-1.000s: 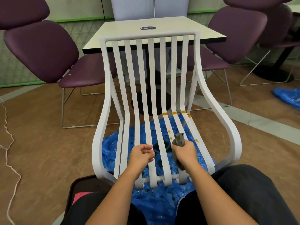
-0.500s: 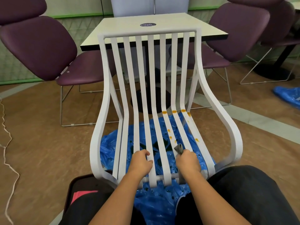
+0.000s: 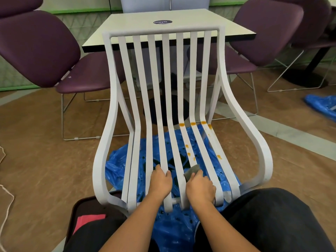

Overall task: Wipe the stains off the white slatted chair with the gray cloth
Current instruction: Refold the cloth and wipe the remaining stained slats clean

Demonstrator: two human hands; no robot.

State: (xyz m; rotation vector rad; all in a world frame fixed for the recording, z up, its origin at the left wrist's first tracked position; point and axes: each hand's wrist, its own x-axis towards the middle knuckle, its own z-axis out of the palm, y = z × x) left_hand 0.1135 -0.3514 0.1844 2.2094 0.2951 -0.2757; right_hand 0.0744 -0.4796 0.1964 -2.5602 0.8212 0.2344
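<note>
1. The left hand (image 3: pixel 161 182) has its fingers curled round a seat slat of the white chair (image 3: pixel 163 31).
2. The right hand (image 3: pixel 200 188) grips the gray cloth (image 3: pixel 191 170), pressed on a slat near the orange stains (image 3: pixel 192 123).

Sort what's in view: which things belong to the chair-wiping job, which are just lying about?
Job: white slatted chair, orange stains, gray cloth in right hand, left hand gripping a slat.
Lying about: blue plastic sheet, purple chairs, table, white cord.
</note>
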